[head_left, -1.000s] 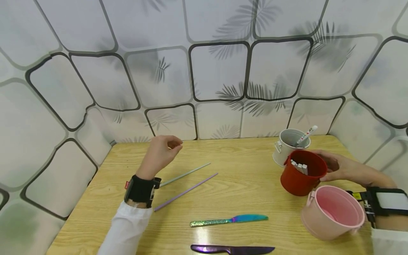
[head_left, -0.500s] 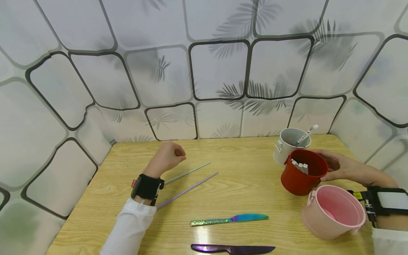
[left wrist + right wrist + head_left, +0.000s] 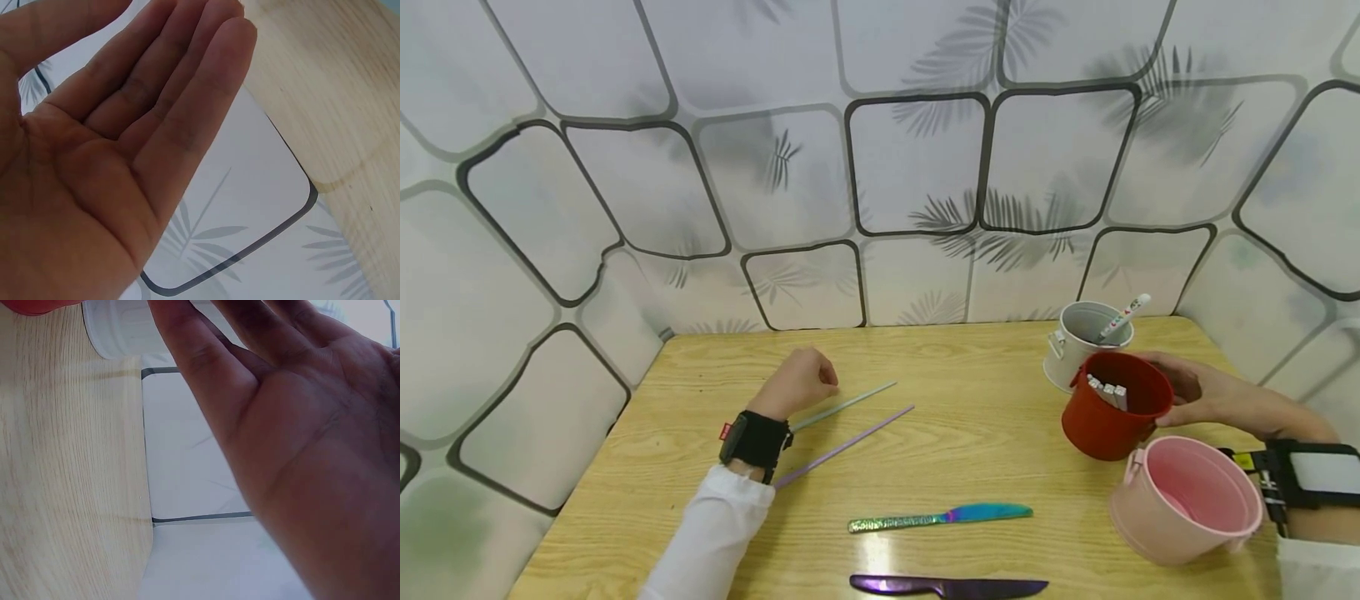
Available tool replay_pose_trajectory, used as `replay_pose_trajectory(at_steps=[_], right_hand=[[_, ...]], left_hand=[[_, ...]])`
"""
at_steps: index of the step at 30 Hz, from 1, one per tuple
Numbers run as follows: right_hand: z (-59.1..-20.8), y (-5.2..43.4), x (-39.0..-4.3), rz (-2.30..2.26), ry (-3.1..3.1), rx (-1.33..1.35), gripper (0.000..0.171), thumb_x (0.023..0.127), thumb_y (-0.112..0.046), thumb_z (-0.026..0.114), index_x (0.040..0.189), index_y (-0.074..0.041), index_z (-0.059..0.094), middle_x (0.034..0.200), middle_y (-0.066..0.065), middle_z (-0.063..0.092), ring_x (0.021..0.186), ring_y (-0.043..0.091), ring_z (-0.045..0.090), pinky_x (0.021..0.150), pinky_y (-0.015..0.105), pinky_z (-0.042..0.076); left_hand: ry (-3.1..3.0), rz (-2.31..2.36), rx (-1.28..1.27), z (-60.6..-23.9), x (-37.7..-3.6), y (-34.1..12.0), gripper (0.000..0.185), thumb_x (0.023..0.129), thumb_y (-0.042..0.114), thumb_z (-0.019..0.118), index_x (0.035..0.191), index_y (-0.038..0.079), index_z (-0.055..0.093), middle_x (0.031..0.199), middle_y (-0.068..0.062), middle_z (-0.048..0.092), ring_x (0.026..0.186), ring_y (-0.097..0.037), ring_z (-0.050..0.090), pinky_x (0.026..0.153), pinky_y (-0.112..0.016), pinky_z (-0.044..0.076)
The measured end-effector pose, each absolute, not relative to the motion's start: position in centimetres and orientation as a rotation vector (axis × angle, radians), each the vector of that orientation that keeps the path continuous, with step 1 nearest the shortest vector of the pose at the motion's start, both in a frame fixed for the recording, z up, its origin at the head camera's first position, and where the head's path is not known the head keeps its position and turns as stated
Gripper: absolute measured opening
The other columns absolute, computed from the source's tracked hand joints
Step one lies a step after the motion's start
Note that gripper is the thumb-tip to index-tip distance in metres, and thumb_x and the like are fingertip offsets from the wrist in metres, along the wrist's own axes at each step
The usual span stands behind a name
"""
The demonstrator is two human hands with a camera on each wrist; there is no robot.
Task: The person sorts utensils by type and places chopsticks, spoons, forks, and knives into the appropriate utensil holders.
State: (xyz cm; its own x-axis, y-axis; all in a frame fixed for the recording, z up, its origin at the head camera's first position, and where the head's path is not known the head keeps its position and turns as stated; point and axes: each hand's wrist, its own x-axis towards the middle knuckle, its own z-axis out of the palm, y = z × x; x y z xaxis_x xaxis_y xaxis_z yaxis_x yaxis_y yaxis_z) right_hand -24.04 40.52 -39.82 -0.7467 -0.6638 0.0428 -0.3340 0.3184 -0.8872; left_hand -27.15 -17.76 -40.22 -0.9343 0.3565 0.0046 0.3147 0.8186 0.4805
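Note:
Above the far part of a pale green chopstick-like stick point(image 3: 850, 403), my left hand point(image 3: 801, 383) hovers palm down. Its fingers are loosely bent and nothing shows between them. In the left wrist view the bare palm point(image 3: 112, 156) and long fingers are seen, without any object. A similar purple stick point(image 3: 850, 446) lies nearer, partly behind the wrist. At the right, my right hand point(image 3: 1210, 396) grips the red bucket point(image 3: 1101, 433) by its right side, thumb in front and the other fingers mostly hidden behind. Several white square-ended sticks point(image 3: 1107, 392) stand inside that bucket.
Behind the red bucket stands a white bucket point(image 3: 1062, 362) holding a white marker point(image 3: 1123, 318). A pink bucket point(image 3: 1150, 525) stands in front, close to my right wrist. Two table knives lie nearer: a rainbow one point(image 3: 940, 518) and a dark purple one point(image 3: 947, 587).
My left hand has come down and slightly to the right, towards the table and the green stick. The right hand and the red bucket have stayed in place.

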Motion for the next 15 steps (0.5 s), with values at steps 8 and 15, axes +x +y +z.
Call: replay_pose_trajectory(at_steps=[8, 15], right_hand=[[-39.63, 40.53, -24.22, -1.390, 2.223, -0.936, 0.069, 0.092, 0.016, 0.063, 0.153, 0.004, 0.034, 0.145, -0.014, 0.057, 0.127, 0.001, 0.057, 0.094, 0.021, 0.054], [-39.80, 40.55, -24.26, -1.403, 2.225, -0.955, 0.071, 0.090, 0.019, 0.063, 0.153, 0.006, 0.033, 0.145, -0.016, 0.056, 0.128, -0.003, 0.054, 0.096, 0.019, 0.053]], left_hand=[[2.870, 0.714, 0.486, -40.87, -27.14, -17.75, 0.005, 0.087, 0.005, 0.081, 0.082, 0.005, 0.079, 0.081, -0.004, 0.073, 0.072, -0.017, 0.065, 0.068, -0.035, 0.058], [2.841, 0.679, 0.517, -41.02, -27.09, -17.57, 0.006, 0.085, 0.002, 0.081, 0.079, 0.004, 0.078, 0.079, -0.003, 0.072, 0.071, -0.017, 0.065, 0.068, -0.034, 0.058]])
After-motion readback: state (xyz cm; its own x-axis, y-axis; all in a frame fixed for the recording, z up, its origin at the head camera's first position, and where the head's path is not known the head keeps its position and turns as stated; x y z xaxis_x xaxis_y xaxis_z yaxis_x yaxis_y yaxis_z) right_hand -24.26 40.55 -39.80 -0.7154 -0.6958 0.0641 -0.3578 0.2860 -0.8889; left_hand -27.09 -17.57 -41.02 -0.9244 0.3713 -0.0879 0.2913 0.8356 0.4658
